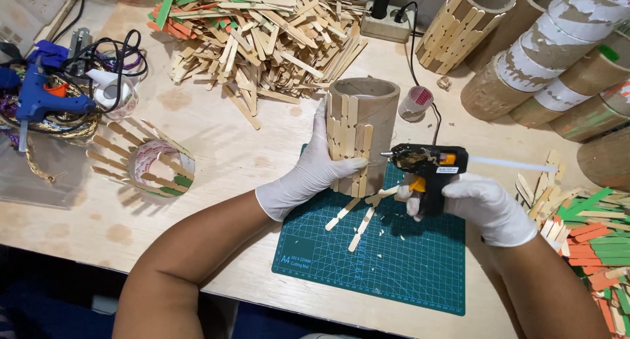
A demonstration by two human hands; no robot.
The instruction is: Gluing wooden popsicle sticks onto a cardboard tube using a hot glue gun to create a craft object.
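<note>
The left hand point(308, 175) gripped the tube point(363, 135), upright on the mat's point(394, 273) far edge. It looked light, stiff cardboard, best held low over the glued sticks point(346, 132). Right of it, the right hand point(485, 204) clasped a glue gun point(426, 165).

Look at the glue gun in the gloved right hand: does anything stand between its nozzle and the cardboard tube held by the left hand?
Nothing visible does. The glue gun in the right hand points its nozzle at the cardboard tube, with only a small open gap between. The left hand grips the tube lower down, its thumb below the nozzle's line.
</note>
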